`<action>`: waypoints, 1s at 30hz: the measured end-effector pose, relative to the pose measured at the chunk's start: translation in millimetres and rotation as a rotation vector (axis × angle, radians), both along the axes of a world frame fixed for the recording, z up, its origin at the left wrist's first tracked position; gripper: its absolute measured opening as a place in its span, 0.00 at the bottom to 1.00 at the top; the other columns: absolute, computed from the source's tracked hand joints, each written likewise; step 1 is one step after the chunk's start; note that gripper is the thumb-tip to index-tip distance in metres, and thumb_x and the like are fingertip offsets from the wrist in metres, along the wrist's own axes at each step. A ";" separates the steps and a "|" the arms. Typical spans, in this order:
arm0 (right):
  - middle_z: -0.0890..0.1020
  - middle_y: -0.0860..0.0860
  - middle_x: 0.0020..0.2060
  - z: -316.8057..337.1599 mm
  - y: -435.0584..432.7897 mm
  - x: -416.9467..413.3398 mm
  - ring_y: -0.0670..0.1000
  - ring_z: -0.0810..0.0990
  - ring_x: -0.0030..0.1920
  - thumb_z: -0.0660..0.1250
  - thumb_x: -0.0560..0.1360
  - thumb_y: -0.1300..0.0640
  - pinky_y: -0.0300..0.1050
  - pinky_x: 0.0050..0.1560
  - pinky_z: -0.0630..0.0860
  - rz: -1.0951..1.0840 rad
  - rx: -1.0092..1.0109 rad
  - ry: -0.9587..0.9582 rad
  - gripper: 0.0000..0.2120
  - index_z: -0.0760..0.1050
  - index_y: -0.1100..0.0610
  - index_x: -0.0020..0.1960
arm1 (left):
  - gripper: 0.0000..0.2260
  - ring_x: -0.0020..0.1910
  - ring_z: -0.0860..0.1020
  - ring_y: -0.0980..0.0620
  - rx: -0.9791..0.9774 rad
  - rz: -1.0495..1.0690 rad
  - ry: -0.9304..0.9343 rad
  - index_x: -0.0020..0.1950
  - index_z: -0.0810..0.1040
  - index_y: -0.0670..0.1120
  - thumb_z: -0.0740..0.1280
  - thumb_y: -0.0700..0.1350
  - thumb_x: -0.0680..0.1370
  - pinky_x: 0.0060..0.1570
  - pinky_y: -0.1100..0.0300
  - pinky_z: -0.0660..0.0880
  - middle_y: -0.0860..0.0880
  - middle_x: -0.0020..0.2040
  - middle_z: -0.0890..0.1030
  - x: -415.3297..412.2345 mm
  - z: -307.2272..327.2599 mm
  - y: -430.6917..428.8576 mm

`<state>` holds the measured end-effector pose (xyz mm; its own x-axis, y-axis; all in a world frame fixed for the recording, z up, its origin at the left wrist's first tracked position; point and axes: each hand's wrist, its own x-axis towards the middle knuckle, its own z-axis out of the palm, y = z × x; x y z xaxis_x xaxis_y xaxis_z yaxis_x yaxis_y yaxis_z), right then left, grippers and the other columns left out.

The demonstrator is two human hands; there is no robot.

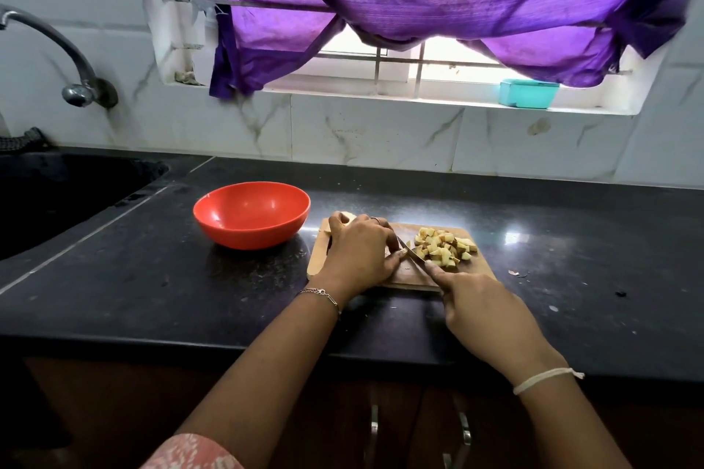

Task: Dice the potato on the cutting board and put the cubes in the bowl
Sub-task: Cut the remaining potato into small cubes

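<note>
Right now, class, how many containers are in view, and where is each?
2. The red bowl stands on the counter, left of the cutting board; the teal box sits on the windowsill. More may hide in the sink.

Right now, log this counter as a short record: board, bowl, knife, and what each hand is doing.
bowl: red, looks empty
cutting board: wooden, on the black counter, right of the bowl
cubes: piled on the board's right side
knife: blade angled down to the board, left of the cubes
left hand: curled over a potato piece, mostly hidden
right hand: grips the knife, forefinger stretched toward the blade
stage: dicing under way, no cubes in bowl yet
</note>
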<state>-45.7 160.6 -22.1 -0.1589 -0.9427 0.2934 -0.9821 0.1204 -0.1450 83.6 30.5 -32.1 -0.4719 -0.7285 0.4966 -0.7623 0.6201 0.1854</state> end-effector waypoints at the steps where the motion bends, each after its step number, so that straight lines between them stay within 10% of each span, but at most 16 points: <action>1: 0.73 0.49 0.61 1.5 -0.2 -0.5 0.52 0.75 0.59 0.57 0.80 0.56 0.46 0.53 0.75 0.004 -0.005 0.014 0.25 0.60 0.38 0.74 | 0.10 0.59 0.73 0.55 0.001 0.014 -0.003 0.48 0.83 0.55 0.65 0.58 0.76 0.62 0.46 0.55 0.59 0.55 0.79 -0.4 0.0 0.4; 30: 0.79 0.52 0.53 -15.3 -14.6 20.3 0.54 0.79 0.52 0.54 0.79 0.63 0.47 0.44 0.74 -0.051 -0.062 0.084 0.30 0.54 0.45 0.78 | 0.10 0.59 0.72 0.56 0.049 0.033 0.050 0.50 0.83 0.56 0.67 0.58 0.76 0.62 0.45 0.55 0.59 0.56 0.79 0.8 -5.2 -2.6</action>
<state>-25.4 146.1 -37.4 -0.1788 -0.9135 0.3655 -0.9839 0.1639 -0.0717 84.4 27.9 -37.4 -0.4226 -0.7674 0.4822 -0.7710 0.5840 0.2539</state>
